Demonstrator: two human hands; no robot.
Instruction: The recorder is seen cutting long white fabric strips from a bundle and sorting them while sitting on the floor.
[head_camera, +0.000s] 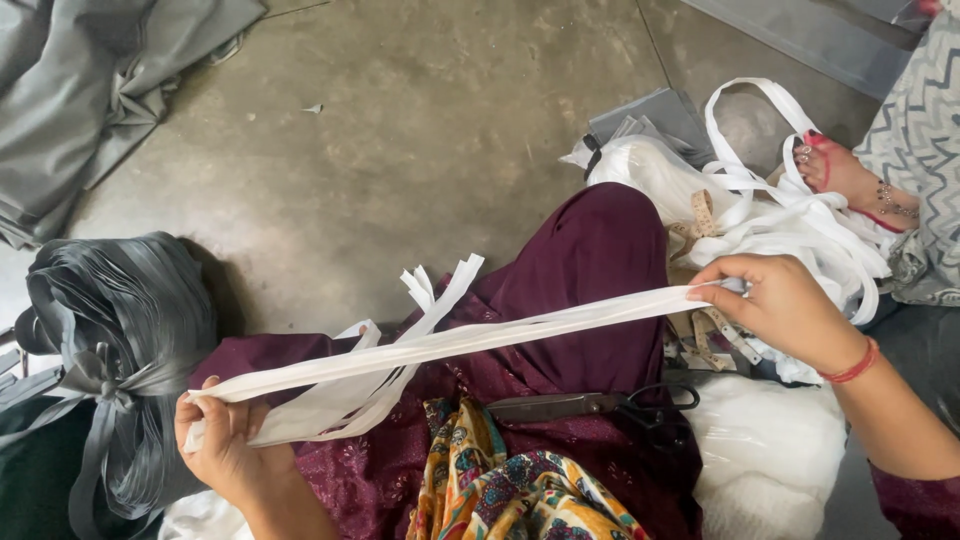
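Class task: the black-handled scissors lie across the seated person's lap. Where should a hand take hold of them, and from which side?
Grip the scissors by the black loop handles at their right end, coming from above on the right hand's side. The blades point left toward the left hand, and the loops lie uncovered.

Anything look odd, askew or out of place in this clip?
One thing: black scissors lie loose across the lap, blades pointing toward the left hand. Both hands, left and right hand, hold white strips stretched taut. Nothing looks damaged or spilled.

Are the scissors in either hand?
No: the scissors lie on the lap, while the left hand and right hand stretch white strips between them.
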